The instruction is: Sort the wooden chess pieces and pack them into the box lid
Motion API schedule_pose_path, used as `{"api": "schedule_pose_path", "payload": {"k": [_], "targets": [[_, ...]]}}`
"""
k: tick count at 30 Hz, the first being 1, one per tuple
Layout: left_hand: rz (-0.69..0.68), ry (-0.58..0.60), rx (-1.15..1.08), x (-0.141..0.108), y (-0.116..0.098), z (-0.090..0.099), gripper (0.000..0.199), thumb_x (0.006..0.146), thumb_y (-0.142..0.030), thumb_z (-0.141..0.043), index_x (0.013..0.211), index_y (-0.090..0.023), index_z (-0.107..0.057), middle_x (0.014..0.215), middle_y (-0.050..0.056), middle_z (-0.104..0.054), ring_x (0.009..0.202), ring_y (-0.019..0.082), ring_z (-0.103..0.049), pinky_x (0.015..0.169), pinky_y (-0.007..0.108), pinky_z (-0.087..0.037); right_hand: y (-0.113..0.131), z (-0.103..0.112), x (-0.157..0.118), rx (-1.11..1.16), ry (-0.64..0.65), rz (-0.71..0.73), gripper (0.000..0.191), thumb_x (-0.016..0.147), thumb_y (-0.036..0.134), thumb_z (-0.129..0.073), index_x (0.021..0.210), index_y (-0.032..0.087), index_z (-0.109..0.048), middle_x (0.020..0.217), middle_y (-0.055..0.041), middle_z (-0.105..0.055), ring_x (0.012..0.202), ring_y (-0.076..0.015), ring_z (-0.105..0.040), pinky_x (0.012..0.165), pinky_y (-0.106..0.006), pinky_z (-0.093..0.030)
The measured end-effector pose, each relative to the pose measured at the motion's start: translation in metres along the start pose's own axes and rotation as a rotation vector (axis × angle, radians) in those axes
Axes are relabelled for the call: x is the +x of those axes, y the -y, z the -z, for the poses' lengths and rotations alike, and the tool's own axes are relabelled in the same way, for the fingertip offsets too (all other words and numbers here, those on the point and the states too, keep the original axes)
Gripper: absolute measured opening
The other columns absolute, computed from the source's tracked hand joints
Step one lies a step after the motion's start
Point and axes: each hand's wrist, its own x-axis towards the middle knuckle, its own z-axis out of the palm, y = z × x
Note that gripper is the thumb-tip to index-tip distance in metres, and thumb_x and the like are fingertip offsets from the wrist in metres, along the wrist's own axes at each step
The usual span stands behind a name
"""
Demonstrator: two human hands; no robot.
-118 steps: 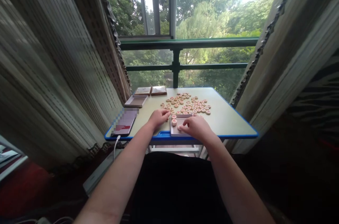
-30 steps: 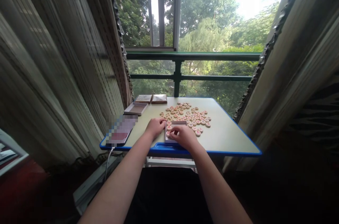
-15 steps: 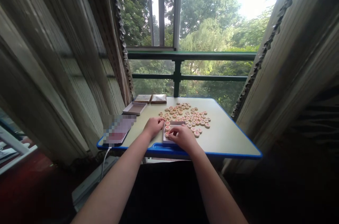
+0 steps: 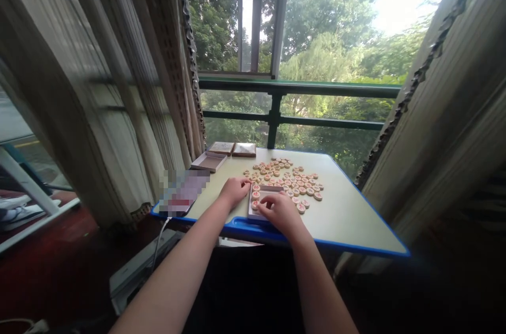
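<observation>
My left hand [image 4: 235,191] is beside the far left corner of a shallow box [image 4: 251,216], its fingers bent together against the box edge. Inside the box, round xiangqi pieces with red characters stand in a column along the left wall; the nearest piece [image 4: 255,205] lies by my right thumb. My right hand [image 4: 280,210] hovers over the box, thumb and forefinger slightly apart with nothing visible between them. Its other fingers are partly hidden. Many loose xiangqi pieces [image 4: 301,190] lie spread beyond and to the right of the box.
At the left of the blue-edged table [image 4: 356,218] lies a blurred-out flat device [image 4: 184,192] with a white cable [image 4: 160,236]. Behind it are an open box lid [image 4: 209,161] and two flat boxes [image 4: 244,149]. A green railing [image 4: 336,89] and curtains flank the table.
The view has shifted, so the table appears further right and slightly lower. My right thumb and forefinger have come away from the nearest piece in the box. My left hand stays at the corner.
</observation>
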Motion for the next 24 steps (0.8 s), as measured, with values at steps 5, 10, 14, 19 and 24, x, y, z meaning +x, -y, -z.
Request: {"api": "schedule_pose_path", "payload": {"k": [5,10,14,19,24], "targets": [[0.032,-0.002,0.019,0.001,0.001,0.0,0.024,0.076,-0.024,-0.049,0.083,-0.017,-0.071,0.077,0.004,-0.07,0.073,0.016,-0.062,0.065,0.024,-0.042,-0.002,0.0,0.0,0.0,0.008,0.015,0.019,0.076,0.033,-0.058,0.067,0.022,-0.07,0.063,-0.0009,-0.066,0.067,-0.0155,-0.053,0.069,-0.028,-0.037],[0.042,0.005,0.038,0.0,0.0,0.003,0.026,0.076,-0.026,-0.046,0.082,-0.017,-0.07,0.065,0.003,-0.068,0.067,0.016,-0.061,0.063,0.024,-0.042,0.004,0.005,-0.011,0.104,-0.123,0.101,0.019,0.078,0.033,-0.056,0.071,0.022,-0.07,0.067,-0.0012,-0.067,0.072,-0.0159,-0.053,0.074,-0.028,-0.039],[0.094,0.024,0.017,-0.001,0.001,0.002,0.027,0.076,-0.029,-0.046,0.083,-0.018,-0.07,0.059,0.002,-0.065,0.057,0.015,-0.058,0.058,0.023,-0.041,-0.003,0.019,-0.01,0.088,-0.258,0.014,0.024,0.081,0.035,-0.052,0.072,0.02,-0.069,0.067,-0.0013,-0.067,0.07,-0.0146,-0.055,0.077,-0.027,-0.04],[0.19,0.019,-0.022,0.0,0.002,0.001,0.027,0.076,-0.029,-0.045,0.083,-0.017,-0.069,0.055,0.0,-0.061,0.044,0.011,-0.053,0.05,0.021,-0.04,-0.042,0.058,0.029,-0.135,0.049,-0.192,0.021,0.077,0.028,-0.052,0.084,0.022,-0.07,0.076,-0.0027,-0.069,0.068,-0.0149,-0.059,0.061,-0.023,-0.041],[0.178,0.007,0.039,0.004,0.002,0.0,0.029,0.076,-0.027,-0.047,0.092,-0.018,-0.069,0.059,0.002,-0.064,0.047,0.011,-0.054,0.051,0.02,-0.041,-0.07,0.079,0.07,-0.171,0.291,-0.121,0.023,0.073,0.02,-0.054,0.089,0.02,-0.071,0.088,-0.0038,-0.07,0.067,-0.0128,-0.06,0.06,-0.02,-0.042]]}}
